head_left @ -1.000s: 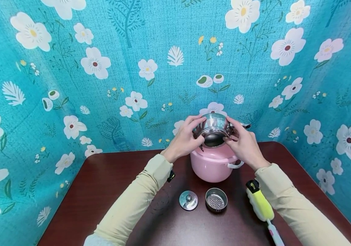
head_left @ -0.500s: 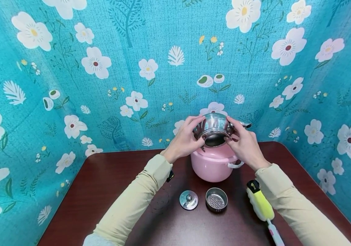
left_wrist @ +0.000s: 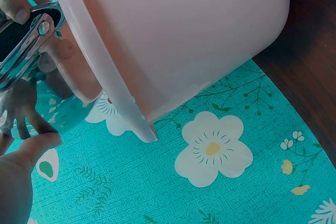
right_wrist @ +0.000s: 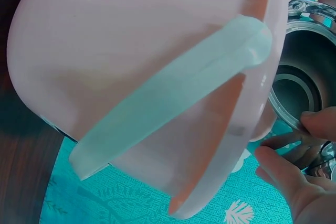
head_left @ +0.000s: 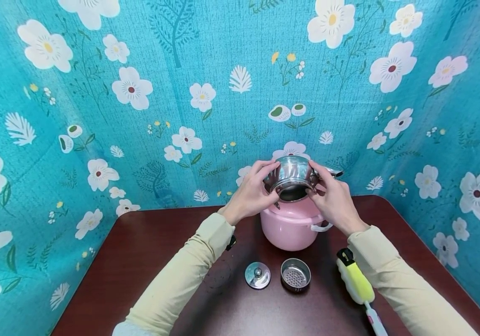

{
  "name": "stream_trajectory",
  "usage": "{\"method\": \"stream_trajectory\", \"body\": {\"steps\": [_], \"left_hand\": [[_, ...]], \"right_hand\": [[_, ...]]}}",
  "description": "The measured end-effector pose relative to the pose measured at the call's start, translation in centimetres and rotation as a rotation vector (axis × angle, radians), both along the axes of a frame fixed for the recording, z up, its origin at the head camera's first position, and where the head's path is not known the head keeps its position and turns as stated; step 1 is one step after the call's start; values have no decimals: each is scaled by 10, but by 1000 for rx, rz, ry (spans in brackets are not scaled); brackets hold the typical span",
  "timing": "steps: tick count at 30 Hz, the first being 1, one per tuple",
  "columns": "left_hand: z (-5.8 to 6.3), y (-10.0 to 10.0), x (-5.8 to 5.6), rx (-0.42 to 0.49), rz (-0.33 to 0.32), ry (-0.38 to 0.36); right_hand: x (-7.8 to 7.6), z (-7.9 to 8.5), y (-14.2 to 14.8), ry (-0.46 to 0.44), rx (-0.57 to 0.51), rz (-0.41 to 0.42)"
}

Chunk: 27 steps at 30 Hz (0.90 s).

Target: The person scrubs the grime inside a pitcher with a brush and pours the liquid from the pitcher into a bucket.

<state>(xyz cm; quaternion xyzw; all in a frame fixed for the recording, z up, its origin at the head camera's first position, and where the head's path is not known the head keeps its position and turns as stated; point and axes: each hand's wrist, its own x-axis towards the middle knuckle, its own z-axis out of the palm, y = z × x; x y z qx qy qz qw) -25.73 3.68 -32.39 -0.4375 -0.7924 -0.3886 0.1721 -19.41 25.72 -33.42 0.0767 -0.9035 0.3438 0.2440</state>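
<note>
A shiny steel teapot (head_left: 292, 169) is held tilted over a pink bucket (head_left: 288, 232), its open mouth turned toward me and down. My left hand (head_left: 251, 192) grips it from the left, thumb at the rim. On the opposite side, my right hand (head_left: 335, 196) grips it beside the spout (head_left: 335, 172). The right wrist view looks into the teapot's interior (right_wrist: 291, 95), with my right thumb (right_wrist: 320, 121) at the rim. Past the bucket's lip in the left wrist view, the teapot's body (left_wrist: 63, 111) shows, with left fingers around it.
In front of the bucket, a round steel lid (head_left: 258, 276) with a knob lies beside a perforated strainer cup (head_left: 296, 274). A yellow-and-white brush (head_left: 357, 282) lies near my right forearm. The bucket's pale handle (head_left: 321, 227) sticks out rightward. A flowered turquoise cloth (head_left: 223, 116) hangs behind the dark table (head_left: 151, 247).
</note>
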Motion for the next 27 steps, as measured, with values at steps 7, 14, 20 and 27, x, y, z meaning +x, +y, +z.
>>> {"method": "stream_trajectory", "body": {"steps": [7,14,20,27], "left_hand": [[-1,0,-1,-7,-16,53],[0,0,-1,-32,-13,150],[1,0,-2,-40,-14,212],[2,-1,-1,-53,-24,234]], "right_hand": [[0,-2,0,14,2,-4],[-2,-4,0,36,0,3],[-4,-7,0,63,-3,0],[-3,-9,-1,85,-3,-6]]}}
